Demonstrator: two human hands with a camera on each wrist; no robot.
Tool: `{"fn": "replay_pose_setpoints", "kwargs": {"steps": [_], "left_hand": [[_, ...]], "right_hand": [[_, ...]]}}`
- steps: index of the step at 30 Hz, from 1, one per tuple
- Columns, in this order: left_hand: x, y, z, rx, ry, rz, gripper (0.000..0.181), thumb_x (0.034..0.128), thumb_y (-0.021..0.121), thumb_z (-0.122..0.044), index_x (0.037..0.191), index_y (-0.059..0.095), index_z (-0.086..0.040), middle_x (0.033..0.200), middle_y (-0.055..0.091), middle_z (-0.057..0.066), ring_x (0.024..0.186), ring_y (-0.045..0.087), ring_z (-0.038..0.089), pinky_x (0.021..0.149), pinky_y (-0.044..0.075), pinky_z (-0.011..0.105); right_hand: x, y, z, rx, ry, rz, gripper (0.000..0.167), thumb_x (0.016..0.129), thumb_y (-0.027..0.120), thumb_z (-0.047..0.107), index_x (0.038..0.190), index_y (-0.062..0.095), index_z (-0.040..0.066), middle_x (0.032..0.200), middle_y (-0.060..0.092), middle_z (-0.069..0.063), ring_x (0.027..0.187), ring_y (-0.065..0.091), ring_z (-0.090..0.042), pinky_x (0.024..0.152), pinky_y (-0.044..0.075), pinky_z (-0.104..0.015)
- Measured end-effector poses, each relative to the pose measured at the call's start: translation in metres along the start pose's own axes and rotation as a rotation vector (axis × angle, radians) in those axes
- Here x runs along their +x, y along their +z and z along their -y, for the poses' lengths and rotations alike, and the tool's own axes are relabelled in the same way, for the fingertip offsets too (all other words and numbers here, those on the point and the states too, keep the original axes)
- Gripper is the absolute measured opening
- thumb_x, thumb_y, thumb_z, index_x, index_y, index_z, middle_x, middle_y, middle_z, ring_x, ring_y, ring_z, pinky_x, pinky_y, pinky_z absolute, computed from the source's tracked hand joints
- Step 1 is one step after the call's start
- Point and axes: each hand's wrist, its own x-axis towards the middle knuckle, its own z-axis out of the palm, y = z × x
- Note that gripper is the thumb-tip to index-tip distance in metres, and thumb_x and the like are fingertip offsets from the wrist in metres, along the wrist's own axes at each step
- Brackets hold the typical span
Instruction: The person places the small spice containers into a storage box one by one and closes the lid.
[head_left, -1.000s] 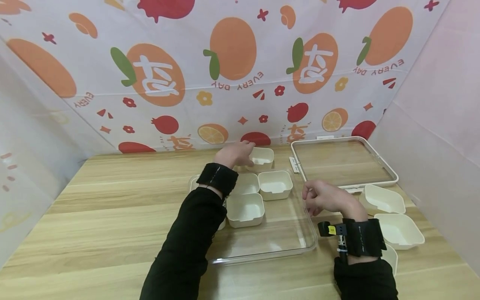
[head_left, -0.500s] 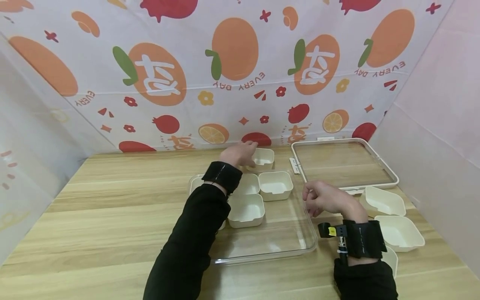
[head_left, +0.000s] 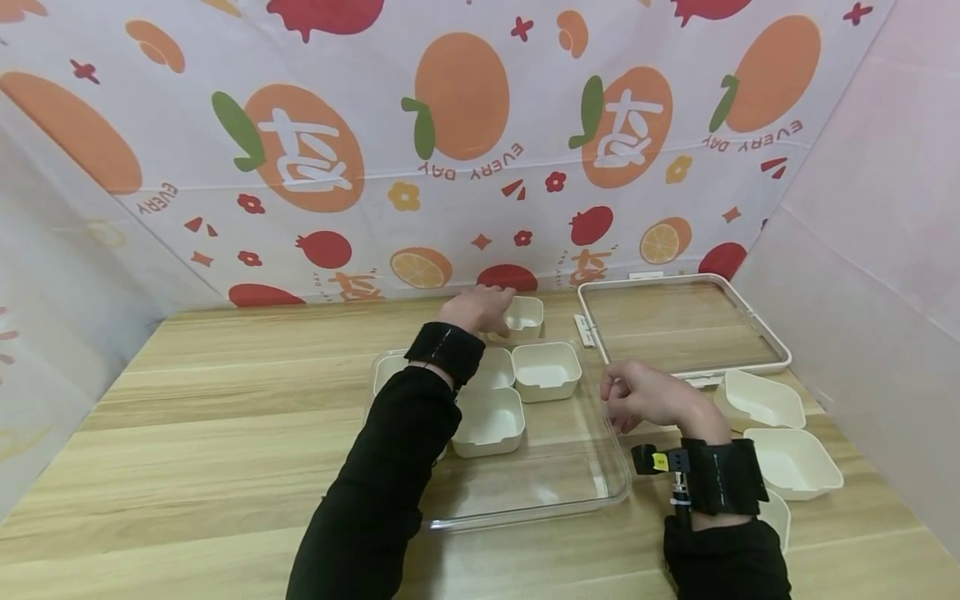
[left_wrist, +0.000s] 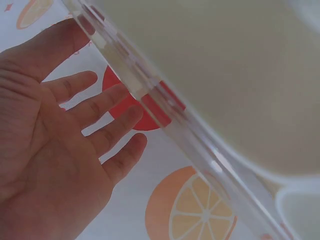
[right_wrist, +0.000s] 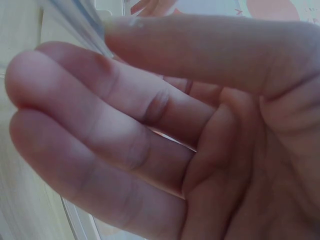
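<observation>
Now, at a wooden tabletop [head_left: 225,425], the right hand [head_left: 647,395] pinches the side rim of a clear tray [head_left: 528,510] while the left hand [head_left: 476,311], fingers loosely spread and apparently gripping nothing, extends past the far rim beside a cream box [head_left: 529,318]. A brush of those fingers could knock the box askew, and a tug from the right hand might drag the tray and jostle the cream containers [head_left: 491,421] inside, which the left sleeve [head_left: 378,467] above could also catch.
</observation>
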Motion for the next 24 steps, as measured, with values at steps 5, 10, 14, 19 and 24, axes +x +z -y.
{"fn": "replay_pose_setpoints", "kwargs": {"steps": [5, 10, 14, 19, 24], "left_hand": [[0.0003, 0.0008, -0.0017, 0.013, -0.001, -0.006, 0.066, 0.0945, 0.072, -0.020, 0.151, 0.042, -0.005, 0.151, 0.044, 0.019, 0.139, 0.039, 0.035, 0.118, 0.025, 0.050], [0.0006, 0.0020, -0.0028, 0.022, -0.010, -0.020, 0.052, 0.0924, 0.075, -0.018, 0.138, 0.055, -0.003, 0.137, 0.050, 0.019, 0.121, 0.052, 0.032, 0.108, 0.039, 0.047], [-0.0035, 0.0002, -0.0036, -0.016, -0.046, 0.001, 0.041, 0.0906, 0.075, -0.014, 0.128, 0.062, -0.003, 0.128, 0.049, 0.017, 0.101, 0.056, 0.029, 0.087, 0.051, 0.040], [-0.0053, -0.0010, -0.0053, -0.045, -0.065, -0.002, 0.033, 0.0850, 0.072, -0.004, 0.117, 0.064, -0.003, 0.138, 0.046, 0.020, 0.100, 0.053, 0.029, 0.076, 0.048, 0.036], [-0.0037, 0.0010, -0.0080, -0.050, -0.078, -0.026, 0.025, 0.0830, 0.073, -0.003, 0.107, 0.064, -0.003, 0.145, 0.046, 0.022, 0.101, 0.052, 0.030, 0.074, 0.047, 0.035]], "right_hand": [[0.0001, -0.0003, -0.0001, 0.001, -0.002, -0.002, 0.009, 0.087, 0.053, -0.009, 0.094, 0.054, -0.004, 0.070, 0.064, -0.007, 0.065, 0.066, -0.022, 0.063, 0.058, -0.040], [0.0000, -0.0001, -0.0001, -0.001, 0.001, -0.001, 0.009, 0.087, 0.053, -0.008, 0.094, 0.054, -0.004, 0.070, 0.064, -0.007, 0.065, 0.066, -0.022, 0.064, 0.058, -0.042], [0.0006, 0.0000, 0.0001, -0.007, -0.006, 0.002, 0.007, 0.088, 0.053, -0.008, 0.095, 0.054, -0.004, 0.071, 0.065, -0.007, 0.065, 0.066, -0.022, 0.063, 0.058, -0.041], [0.0005, -0.0005, -0.0004, -0.003, -0.009, 0.001, 0.007, 0.089, 0.053, -0.008, 0.094, 0.054, -0.003, 0.071, 0.065, -0.007, 0.066, 0.067, -0.022, 0.064, 0.058, -0.040], [-0.0002, 0.0004, -0.0016, 0.002, -0.013, 0.001, 0.008, 0.089, 0.053, -0.008, 0.094, 0.054, -0.002, 0.071, 0.065, -0.007, 0.066, 0.067, -0.023, 0.065, 0.058, -0.042]]}}
